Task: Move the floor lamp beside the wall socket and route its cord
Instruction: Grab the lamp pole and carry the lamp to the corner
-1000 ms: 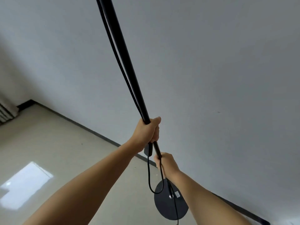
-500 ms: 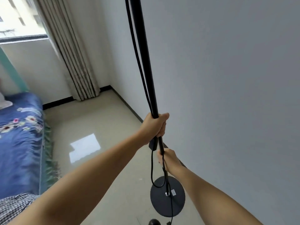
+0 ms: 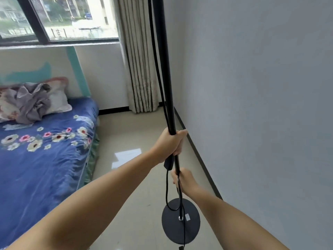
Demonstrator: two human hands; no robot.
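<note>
The black floor lamp pole (image 3: 164, 69) stands nearly upright and runs out of the top of the view. Its round black base (image 3: 181, 221) is near the grey wall on the right; whether it touches the floor I cannot tell. My left hand (image 3: 171, 143) is wrapped around the pole, the higher of the two. My right hand (image 3: 183, 179) grips the pole lower down. The black cord (image 3: 156, 74) runs down alongside the pole, passes an inline switch (image 3: 168, 162) under my left hand, loops over the base and trails off the bottom edge. No wall socket is visible.
A bed (image 3: 41, 159) with a blue flowered cover and a pillow fills the left side. A beige curtain (image 3: 138, 65) hangs in the far corner under a window (image 3: 59, 18). Tiled floor (image 3: 137, 141) lies between bed and the right wall (image 3: 261, 105).
The view has swung left, from bare wall to the bed, window and curtain. The pole now looks more upright. Both hands keep the same grips on the pole.
</note>
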